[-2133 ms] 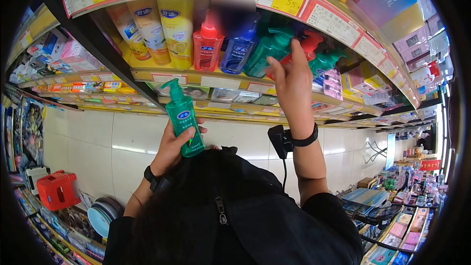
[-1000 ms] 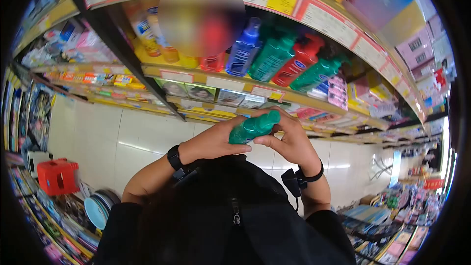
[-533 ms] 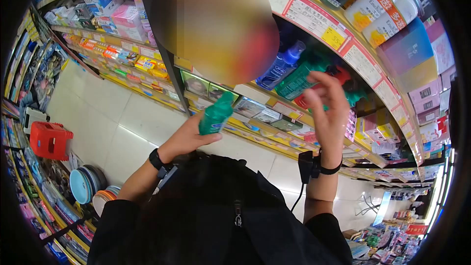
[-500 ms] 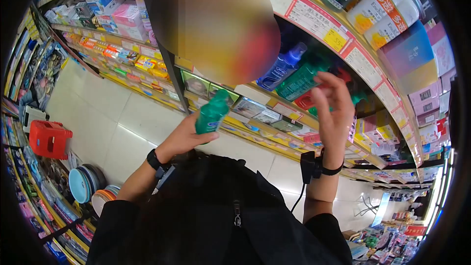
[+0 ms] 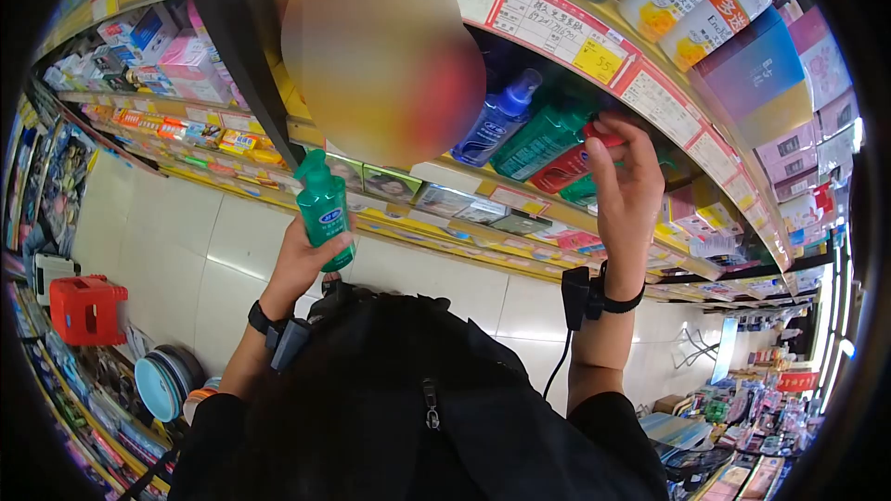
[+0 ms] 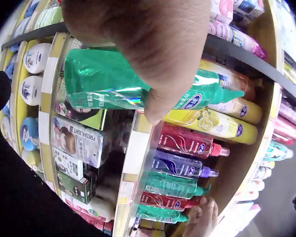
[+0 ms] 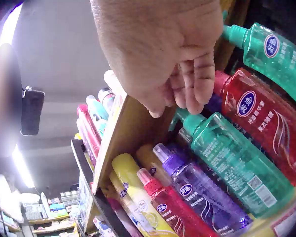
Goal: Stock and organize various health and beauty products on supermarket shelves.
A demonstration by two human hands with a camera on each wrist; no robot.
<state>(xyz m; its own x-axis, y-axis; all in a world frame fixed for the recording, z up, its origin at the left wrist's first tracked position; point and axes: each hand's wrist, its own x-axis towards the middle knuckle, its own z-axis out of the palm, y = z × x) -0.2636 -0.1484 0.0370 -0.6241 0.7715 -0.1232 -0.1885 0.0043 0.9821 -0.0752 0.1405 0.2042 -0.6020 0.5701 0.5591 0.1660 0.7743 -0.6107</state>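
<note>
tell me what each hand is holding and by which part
The left hand grips the green pump bottle by its lower body. The right hand holds nothing, raised beside a red bottle.

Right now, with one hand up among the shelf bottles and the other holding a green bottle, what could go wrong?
1. The right hand reaches among closely packed bottles; tugging the red bottle could tip neighbours, such as the blue bottle, off the shelf.
2. The left hand grips the green bottle by its lower part alone; it might slip while attention is on the other hand.
</note>
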